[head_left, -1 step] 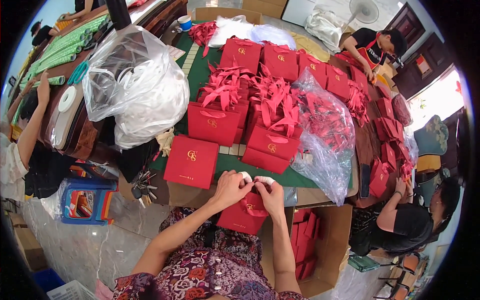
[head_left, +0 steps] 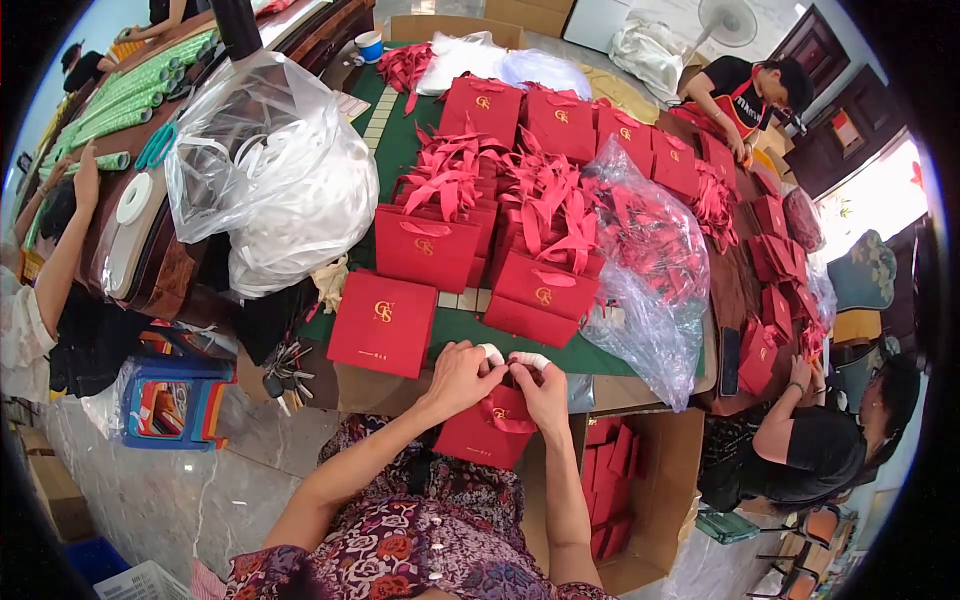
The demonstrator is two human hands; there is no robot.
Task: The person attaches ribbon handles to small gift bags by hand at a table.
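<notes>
A small red paper gift bag point(head_left: 480, 436) with gold lettering and a red ribbon handle hangs at the table's near edge, over my lap. My left hand point(head_left: 462, 380) is closed, thumb and fingers pinched at the bag's far edge. Beside it my right hand point(head_left: 540, 390) pinches that same edge; the fingertips of both hands nearly meet. White tape wraps a finger on each hand. Exactly what lies between the fingertips is hidden. Just beyond my left hand a flat red bag point(head_left: 383, 335) lies on the green table cover point(head_left: 620, 358).
Rows of red bags point(head_left: 425, 245) with ribbon handles fill the table. A clear plastic bag of red ribbons point(head_left: 650, 250) lies at right, a bag of white ribbon point(head_left: 300, 190) at left. A cardboard box point(head_left: 655, 500) of red bags stands by my right arm. Co-workers point(head_left: 835, 440) work around.
</notes>
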